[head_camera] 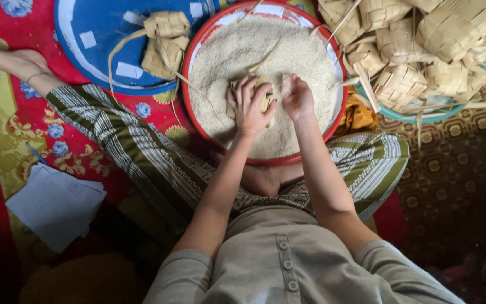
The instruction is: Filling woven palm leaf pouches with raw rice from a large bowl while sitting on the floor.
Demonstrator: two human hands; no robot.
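Observation:
A red basin [195, 121] full of white rice [243, 48] sits between my legs. My left hand [248, 107] grips a woven palm-leaf pouch [264, 84] held over the rice. My right hand [296, 97] is cupped beside the pouch with fingers curled, and some rice grains seem to lie in it. Both hands hover just above the rice surface near the basin's middle.
A blue tray [94, 67] at the upper left holds two woven pouches [164, 39] with long leaf tails. A heap of several empty woven pouches [423, 50] fills a teal basin at the upper right. White papers [54, 205] lie on the red patterned mat at left.

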